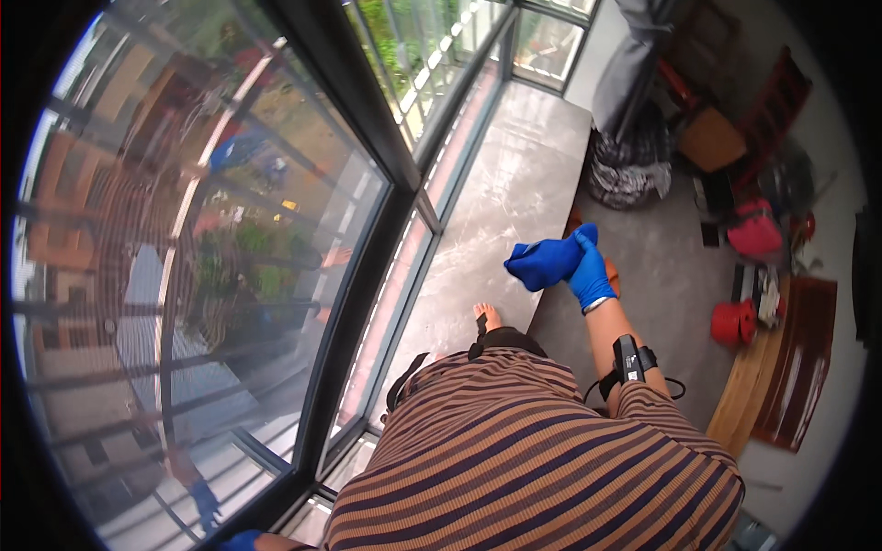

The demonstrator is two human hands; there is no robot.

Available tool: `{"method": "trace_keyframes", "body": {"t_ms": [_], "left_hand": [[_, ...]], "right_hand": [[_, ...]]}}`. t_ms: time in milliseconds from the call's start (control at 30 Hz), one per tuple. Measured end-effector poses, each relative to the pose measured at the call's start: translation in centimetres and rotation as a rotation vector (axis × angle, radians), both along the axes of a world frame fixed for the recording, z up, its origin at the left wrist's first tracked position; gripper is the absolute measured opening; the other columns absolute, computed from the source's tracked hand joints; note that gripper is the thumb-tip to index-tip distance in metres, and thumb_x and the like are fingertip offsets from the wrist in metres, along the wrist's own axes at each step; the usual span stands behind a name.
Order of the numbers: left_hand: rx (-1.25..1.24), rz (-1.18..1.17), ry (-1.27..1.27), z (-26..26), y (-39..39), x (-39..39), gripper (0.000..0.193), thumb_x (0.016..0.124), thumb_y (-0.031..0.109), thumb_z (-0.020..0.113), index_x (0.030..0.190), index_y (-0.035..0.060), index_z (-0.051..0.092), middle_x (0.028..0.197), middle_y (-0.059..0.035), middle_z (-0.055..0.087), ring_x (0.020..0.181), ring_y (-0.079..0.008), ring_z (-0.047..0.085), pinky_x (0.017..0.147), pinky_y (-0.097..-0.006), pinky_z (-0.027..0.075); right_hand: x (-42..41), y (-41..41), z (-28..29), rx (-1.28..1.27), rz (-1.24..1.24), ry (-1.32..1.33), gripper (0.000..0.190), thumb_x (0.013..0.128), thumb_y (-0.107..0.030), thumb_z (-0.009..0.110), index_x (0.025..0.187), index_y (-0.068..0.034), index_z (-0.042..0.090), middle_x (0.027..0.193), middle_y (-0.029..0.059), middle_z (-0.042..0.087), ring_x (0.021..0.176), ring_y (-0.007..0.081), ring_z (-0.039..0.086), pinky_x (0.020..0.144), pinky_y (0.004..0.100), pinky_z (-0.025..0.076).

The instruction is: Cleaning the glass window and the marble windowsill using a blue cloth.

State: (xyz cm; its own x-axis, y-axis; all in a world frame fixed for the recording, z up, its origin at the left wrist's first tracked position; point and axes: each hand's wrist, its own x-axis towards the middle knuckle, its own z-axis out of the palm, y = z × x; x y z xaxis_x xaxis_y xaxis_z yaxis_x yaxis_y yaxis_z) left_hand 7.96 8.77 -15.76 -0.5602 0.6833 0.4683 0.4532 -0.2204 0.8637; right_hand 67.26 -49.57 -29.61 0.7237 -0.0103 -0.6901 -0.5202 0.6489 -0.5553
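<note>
My right hand (pixel 591 277), in a blue disposable glove, is closed around a bunched blue cloth (pixel 546 262). The cloth hangs over the edge of the grey stone-look window sill (pixel 475 227). At the bottom left edge of the picture, only part of my left hand (pixel 241 540) shows, also gloved in blue. It is at the dark window frame (pixel 303 441), and its fingers are cut off from view. Beside it rises a large glass pane (pixel 227 275), which carries a faint reflection of a blue-gloved hand.
I stand on the raised sill, one bare foot (pixel 487 315) visible; its edge drops to a grey floor (pixel 654 275). A gathered grey curtain (pixel 620 89) hangs at the far end. Right are a wooden chair (pixel 713 138), pink bag (pixel 754 227), red bucket (pixel 734 324) and wooden bench (pixel 747 386).
</note>
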Motion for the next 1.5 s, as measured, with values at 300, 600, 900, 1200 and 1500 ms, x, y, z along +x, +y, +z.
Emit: {"method": "trace_keyframes", "body": {"t_ms": [300,600,900,1200,1500], "left_hand": [[-0.601,-1.066,0.392,-13.0,-19.3,27.5,0.042,0.081,0.012,0.050,0.117,-0.0051,0.037,0.117,-0.0178,0.041,0.108,-0.0248,0.040,0.090,-0.0327,0.031],[-0.546,-1.594,0.299,-12.5,-20.4,52.6,0.051,0.081,0.012,0.050,0.124,-0.0015,0.027,0.126,-0.0146,0.031,0.115,-0.0204,0.031,0.094,-0.0301,0.026],[-0.952,-1.784,0.316,-14.7,-27.2,66.7,0.044,0.083,0.031,0.044,0.119,0.0056,0.037,0.117,-0.0061,0.041,0.107,-0.0160,0.038,0.089,-0.0323,0.029],[-1.215,-1.555,0.360,-22.2,-32.6,69.4,0.044,0.080,0.031,0.049,0.114,0.0050,0.042,0.111,-0.0073,0.044,0.099,-0.0179,0.041,0.085,-0.0314,0.031],[-0.857,-0.979,0.017,-17.7,-28.7,73.3,0.045,0.080,0.039,0.046,0.114,0.0098,0.046,0.107,-0.0076,0.049,0.098,-0.0188,0.045,0.091,-0.0347,0.025]], "right_hand": [[-9.1,-9.1,-1.3,0.087,-0.307,-0.065,0.035,0.079,-0.031,0.048,0.099,-0.002,0.048,0.101,0.0119,0.052,0.093,0.0250,0.050,0.083,0.0375,0.039],[-11.0,-14.5,-1.7,0.045,-0.542,0.059,0.033,0.078,-0.032,0.049,0.098,-0.006,0.049,0.101,0.0098,0.052,0.094,0.0240,0.050,0.082,0.0380,0.039],[-5.6,-22.3,-0.3,0.075,-0.637,0.004,0.034,0.077,-0.031,0.051,0.100,-0.005,0.049,0.103,0.0095,0.052,0.095,0.0225,0.049,0.085,0.0365,0.038],[3.1,-29.3,0.3,0.026,-0.678,-0.057,0.033,0.078,-0.030,0.050,0.100,-0.005,0.048,0.104,0.0110,0.050,0.098,0.0236,0.047,0.087,0.0368,0.036],[17.0,-30.0,-2.7,-0.046,-0.533,0.078,0.032,0.078,-0.029,0.050,0.100,-0.005,0.048,0.101,0.0110,0.052,0.095,0.0236,0.049,0.085,0.0362,0.038]]}}
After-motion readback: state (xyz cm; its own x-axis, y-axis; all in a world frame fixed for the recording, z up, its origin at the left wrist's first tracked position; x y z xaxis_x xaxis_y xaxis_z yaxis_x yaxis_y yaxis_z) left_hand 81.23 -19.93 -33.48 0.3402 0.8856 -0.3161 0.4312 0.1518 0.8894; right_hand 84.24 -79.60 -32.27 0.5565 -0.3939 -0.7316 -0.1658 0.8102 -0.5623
